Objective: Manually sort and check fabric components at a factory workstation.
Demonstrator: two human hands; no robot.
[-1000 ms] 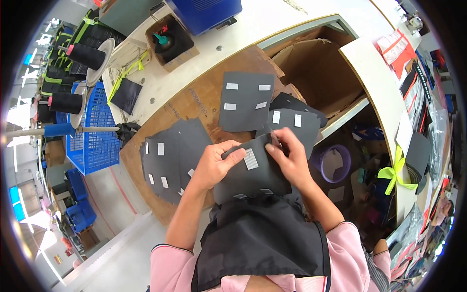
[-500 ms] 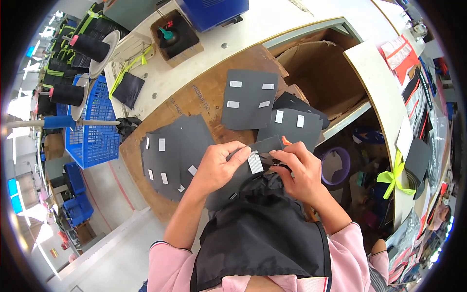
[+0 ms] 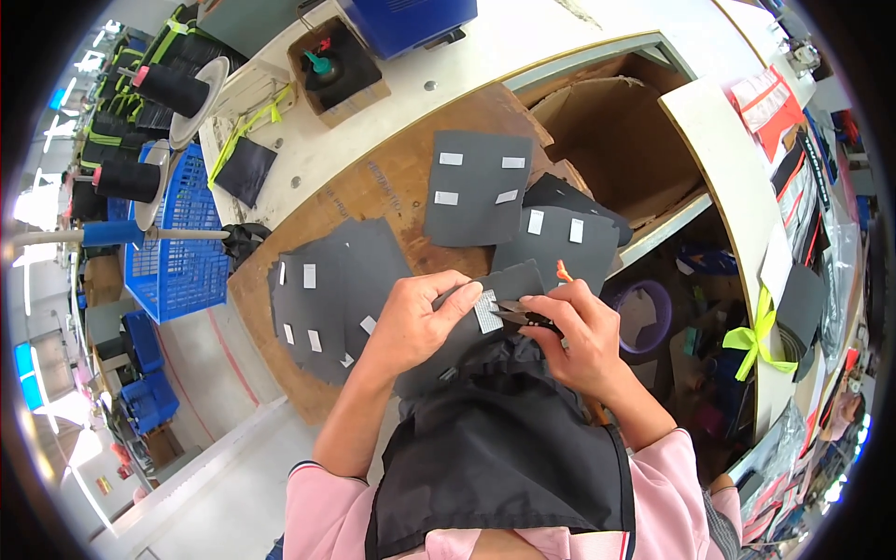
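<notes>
My left hand (image 3: 417, 319) pinches a dark grey fabric panel (image 3: 516, 280) between thumb and fingers, over my lap. A white label (image 3: 486, 312) sits on this panel, just right of my left thumb. In my right hand (image 3: 581, 333) is a pair of thread snips (image 3: 511, 313), the fingers closed round it. Its blades point left and lie at the label's right edge; I cannot tell whether they touch it. An orange tie (image 3: 563, 272) shows above the right hand. Beyond the hands lies another grey panel (image 3: 479, 210) with several white labels.
Overlapping grey panels (image 3: 322, 247) lie on the brown board (image 3: 411, 159) to the left; more labelled panels (image 3: 551, 252) lie at the right. An open cardboard box (image 3: 616, 131) stands behind. A blue crate (image 3: 177, 271) is at far left, a purple ring-shaped thing (image 3: 665, 317) at right.
The snips' blades have come into clear view beside the label as my right hand turned slightly and shifted right. My left hand keeps its pinch on the panel.
</notes>
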